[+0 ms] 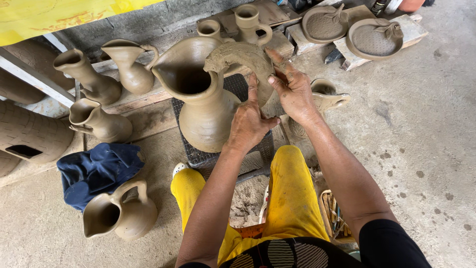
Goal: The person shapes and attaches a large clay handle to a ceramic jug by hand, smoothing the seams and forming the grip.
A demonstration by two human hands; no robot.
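— What is nearest to the person?

— Yellow trousers (292, 198) are filling the bottom of the view, the knees spreading either side of a dark plastic stool (248, 159). Just right of the right leg a small box of tools (334, 218) is sitting on the concrete floor (421, 149). To the left a finished clay pitcher (119, 213) is lying on its side, touching a crumpled blue cloth (96, 171).

— And the hands?

— Both are working on a large unfired clay jug (203, 99), which is standing upright on the stool, its wide spout pointing left. The left hand (250, 124) is pressing against the jug's right shoulder, its fingers (253, 89) lying loosely open and flat on the clay, gripping nothing. The right hand (292, 89) is resting on a thick arched clay handle (238, 57) that is curving from the rim down the jug's right side; its fingers (275, 57) are stretching open along that arch, pressing rather than clasping.

— What is beyond?

— Left of the jug, three smaller pitchers (99, 84) are standing on a low wooden ledge (144, 99), beside a brick-patterned clay piece (29, 131). Behind the jug two little clay mugs (248, 22) are standing upright. Farther right, two shallow clay dishes (372, 39) are resting on wooden blocks (411, 27). A yellow sheet (49, 15) is hanging at the far left.
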